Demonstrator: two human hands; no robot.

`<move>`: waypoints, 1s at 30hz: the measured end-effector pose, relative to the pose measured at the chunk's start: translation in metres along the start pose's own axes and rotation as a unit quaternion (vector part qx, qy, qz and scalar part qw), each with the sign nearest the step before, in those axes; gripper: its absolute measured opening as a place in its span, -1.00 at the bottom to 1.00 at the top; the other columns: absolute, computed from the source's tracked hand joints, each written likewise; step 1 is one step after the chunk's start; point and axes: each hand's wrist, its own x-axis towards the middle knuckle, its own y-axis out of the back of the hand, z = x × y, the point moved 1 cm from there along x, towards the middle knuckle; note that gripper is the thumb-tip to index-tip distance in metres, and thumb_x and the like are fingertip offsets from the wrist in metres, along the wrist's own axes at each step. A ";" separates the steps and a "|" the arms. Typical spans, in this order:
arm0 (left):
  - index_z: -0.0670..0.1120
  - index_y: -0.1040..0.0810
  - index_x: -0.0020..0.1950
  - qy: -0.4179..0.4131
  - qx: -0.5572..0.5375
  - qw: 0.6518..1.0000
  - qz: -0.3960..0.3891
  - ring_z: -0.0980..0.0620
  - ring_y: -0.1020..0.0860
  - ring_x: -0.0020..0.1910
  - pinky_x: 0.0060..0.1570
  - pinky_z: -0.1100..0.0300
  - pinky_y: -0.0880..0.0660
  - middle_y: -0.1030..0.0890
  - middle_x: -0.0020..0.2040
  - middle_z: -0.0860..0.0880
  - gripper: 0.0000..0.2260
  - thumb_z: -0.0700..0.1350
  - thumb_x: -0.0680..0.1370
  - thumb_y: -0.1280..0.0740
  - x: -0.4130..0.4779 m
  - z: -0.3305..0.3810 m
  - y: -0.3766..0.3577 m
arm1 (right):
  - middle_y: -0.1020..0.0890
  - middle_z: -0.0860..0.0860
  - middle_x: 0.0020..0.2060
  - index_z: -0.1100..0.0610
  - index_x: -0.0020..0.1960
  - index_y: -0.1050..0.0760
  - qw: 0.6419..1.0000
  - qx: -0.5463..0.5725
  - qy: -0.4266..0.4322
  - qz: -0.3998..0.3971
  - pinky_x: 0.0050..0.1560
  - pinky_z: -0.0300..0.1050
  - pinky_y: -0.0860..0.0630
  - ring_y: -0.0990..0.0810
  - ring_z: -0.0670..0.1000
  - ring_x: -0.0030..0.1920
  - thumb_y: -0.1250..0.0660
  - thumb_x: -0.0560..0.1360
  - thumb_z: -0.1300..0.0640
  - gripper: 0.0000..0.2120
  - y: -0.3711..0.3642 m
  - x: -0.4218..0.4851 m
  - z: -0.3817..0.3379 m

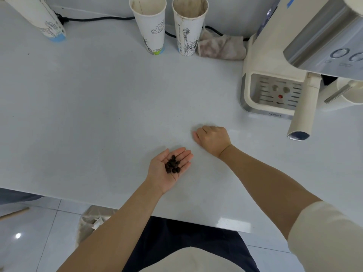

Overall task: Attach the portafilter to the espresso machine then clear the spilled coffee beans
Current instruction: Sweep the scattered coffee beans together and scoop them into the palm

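My left hand (169, 169) lies palm up on the pale counter (98, 114) with several dark coffee beans (172, 164) cupped in it. My right hand (213, 139) rests on the counter just to the right and a little beyond, fingers curled under; whether it holds anything I cannot tell. The cream espresso machine (275, 89) stands at the right. The portafilter's cream handle (303, 112) sticks out from under the machine's head toward me, over the drip tray (275, 95). I see no loose beans on the counter.
Two tall paper cups (151, 26) (188, 28) stand at the back, a third (45, 20) at the back left. A crumpled cloth (222, 46) lies beside the machine, with a black cable (98, 18) along the wall. A lined bin (92, 222) sits on the floor below the counter edge.
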 end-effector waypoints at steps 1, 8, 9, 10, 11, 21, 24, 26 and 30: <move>-0.29 -0.57 -0.05 0.000 0.001 1.000 0.002 -0.10 -0.66 -0.11 -0.10 0.07 -0.51 -0.70 -0.16 -0.21 -0.57 -0.06 0.60 0.00 0.000 0.000 0.000 | -0.39 -0.01 -0.73 0.13 -0.64 -0.35 1.000 0.003 -0.009 0.001 -0.71 -0.38 -0.20 -0.34 -0.03 -0.74 -0.63 0.02 0.22 -0.59 0.002 0.000 -0.001; -0.28 -0.60 -0.11 -0.014 -0.010 1.000 0.000 -0.10 -0.61 -0.07 -0.09 0.04 -0.50 -0.70 -0.20 -0.20 -0.58 -0.07 0.59 -0.04 -0.002 0.001 -0.006 | -0.41 0.02 -0.70 0.19 -0.60 -0.36 0.990 0.121 -0.037 0.067 -0.73 -0.35 -0.24 -0.35 -0.02 -0.71 -0.51 0.22 0.28 -0.63 0.031 0.016 -0.033; -0.28 -0.62 -0.17 -0.020 -0.020 1.000 -0.005 -0.10 -0.62 -0.11 -0.10 0.03 -0.51 -0.70 -0.23 -0.19 -0.58 -0.08 0.59 -0.06 -0.004 0.000 -0.009 | -0.41 0.02 -0.70 0.19 -0.60 -0.37 0.988 0.133 -0.036 0.075 -0.72 -0.34 -0.23 -0.36 -0.02 -0.71 -0.44 0.29 0.26 -0.64 0.035 0.018 -0.039; -0.27 -0.63 -0.23 -0.027 -0.030 0.999 -0.010 -0.09 -0.62 -0.14 -0.11 0.03 -0.54 -0.68 -0.26 -0.17 -0.59 -0.10 0.58 -0.08 -0.005 0.000 -0.012 | -0.42 0.01 -0.70 0.19 -0.60 -0.37 0.986 0.142 -0.035 0.083 -0.72 -0.34 -0.23 -0.36 -0.02 -0.71 -0.35 0.36 0.23 -0.63 0.039 0.020 -0.045; -0.25 -0.63 -0.27 -0.035 -0.036 0.999 -0.016 -0.07 -0.63 -0.18 -0.14 0.03 -0.56 -0.67 -0.28 -0.15 -0.61 -0.12 0.57 -0.11 -0.008 0.000 -0.015 | -0.42 0.01 -0.69 0.18 -0.59 -0.38 0.984 0.149 -0.033 0.090 -0.71 -0.33 -0.22 -0.36 -0.03 -0.70 -0.26 0.42 0.21 -0.59 0.043 0.021 -0.050; -0.17 -0.52 -0.51 -0.064 -0.044 0.997 -0.030 0.07 -0.60 -0.47 -0.45 0.28 -0.56 -0.56 -0.50 -0.05 -0.58 -0.27 0.50 -0.08 -0.034 0.011 -0.016 | -0.45 0.05 -0.65 0.21 -0.56 -0.41 0.980 0.182 -0.006 0.080 -0.68 -0.31 -0.25 -0.40 0.03 -0.63 -0.20 0.41 0.19 -0.63 0.069 0.025 -0.087; -0.20 -0.60 -0.43 -0.078 -0.054 0.994 -0.060 0.03 -0.65 -0.35 -0.31 0.18 -0.60 -0.64 -0.39 -0.09 -0.60 -0.22 0.53 -0.12 -0.037 0.011 -0.012 | -0.55 0.10 -0.53 0.26 -0.43 -0.51 0.974 0.217 -0.029 0.058 -0.64 -0.22 -0.37 -0.50 0.09 -0.52 -0.16 0.44 0.19 -0.67 0.074 0.022 -0.087; -0.25 -0.61 -0.32 -0.076 -0.064 0.992 -0.078 -0.07 -0.68 -0.23 -0.15 0.06 -0.57 -0.69 -0.27 -0.16 -0.61 -0.16 0.56 -0.10 -0.037 0.012 -0.008 | -0.61 0.15 -0.40 0.30 -0.29 -0.55 0.969 0.234 -0.072 0.043 -0.53 -0.17 -0.48 -0.58 0.13 -0.39 -0.17 0.46 0.20 -0.72 0.077 0.018 -0.077; -0.32 -0.57 -0.06 -0.054 -0.034 0.996 -0.064 -0.12 -0.64 -0.10 -0.09 0.04 -0.51 -0.70 -0.17 -0.23 -0.61 -0.10 0.59 -0.03 -0.038 0.011 0.000 | -0.57 0.23 0.05 0.30 0.15 -0.48 0.955 0.172 -0.194 -0.145 -0.12 0.02 -0.52 -0.55 0.21 0.03 -0.25 0.49 0.22 -0.74 0.062 0.006 -0.035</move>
